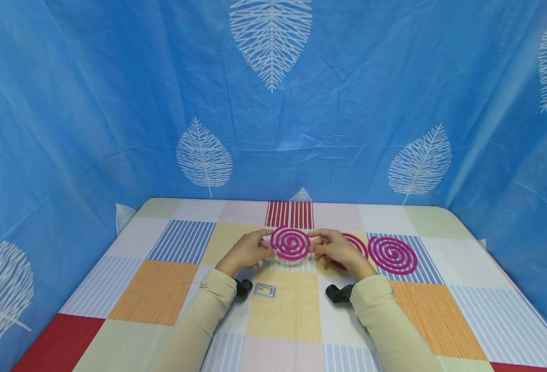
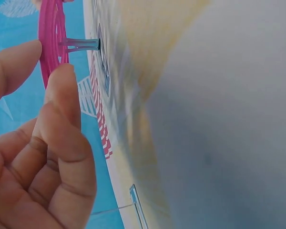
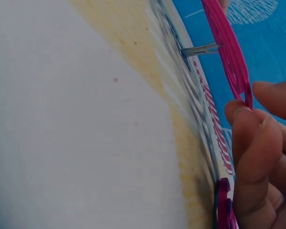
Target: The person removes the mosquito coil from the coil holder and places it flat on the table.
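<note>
A magenta mosquito coil (image 1: 291,242) lies level just above the table, between both hands. Beneath its centre, the left wrist view shows a thin metal stand's upright (image 2: 85,44) meeting the coil; the same upright (image 3: 200,49) shows in the right wrist view. My left hand (image 1: 249,250) pinches the coil's left edge between thumb and fingertips. On the opposite edge, my right hand (image 1: 340,249) pinches the rim in the same way. A second coil (image 1: 361,245) lies on the table, partly hidden behind the right hand.
Right of that, a third magenta coil (image 1: 392,256) lies flat on the checked tablecloth (image 1: 282,315). Another small metal stand (image 1: 265,290) rests flat in front of the left hand. A blue curtain (image 1: 273,129) with white leaf prints hangs behind the table.
</note>
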Available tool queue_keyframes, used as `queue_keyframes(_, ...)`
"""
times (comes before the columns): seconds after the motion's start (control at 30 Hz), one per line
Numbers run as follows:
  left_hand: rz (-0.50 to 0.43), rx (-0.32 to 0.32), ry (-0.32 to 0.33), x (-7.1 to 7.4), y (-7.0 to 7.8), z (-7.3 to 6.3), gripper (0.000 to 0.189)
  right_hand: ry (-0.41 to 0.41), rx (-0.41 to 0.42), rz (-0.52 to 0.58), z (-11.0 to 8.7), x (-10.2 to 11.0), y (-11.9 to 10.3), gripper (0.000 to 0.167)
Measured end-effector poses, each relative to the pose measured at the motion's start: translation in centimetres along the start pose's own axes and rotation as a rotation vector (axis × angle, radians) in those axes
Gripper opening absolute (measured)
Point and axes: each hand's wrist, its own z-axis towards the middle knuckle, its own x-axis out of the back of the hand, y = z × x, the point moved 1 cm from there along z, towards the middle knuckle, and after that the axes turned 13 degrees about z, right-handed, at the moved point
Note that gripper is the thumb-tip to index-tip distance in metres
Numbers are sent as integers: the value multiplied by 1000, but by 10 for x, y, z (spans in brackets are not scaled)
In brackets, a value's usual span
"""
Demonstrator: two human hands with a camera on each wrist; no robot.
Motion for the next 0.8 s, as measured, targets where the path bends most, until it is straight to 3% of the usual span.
queue_keyframes(0.4,-4,10,29,6,5,-2,65,33,59,3,3,2,1,49)
queue_keyframes(0.57,-7,13,47,7,6,-2,65,28,112,42,1,3,-1,51)
queue_keyframes(0.8,-46,16,62,12,10,-2,64,17,114,91,1,6,-4,54)
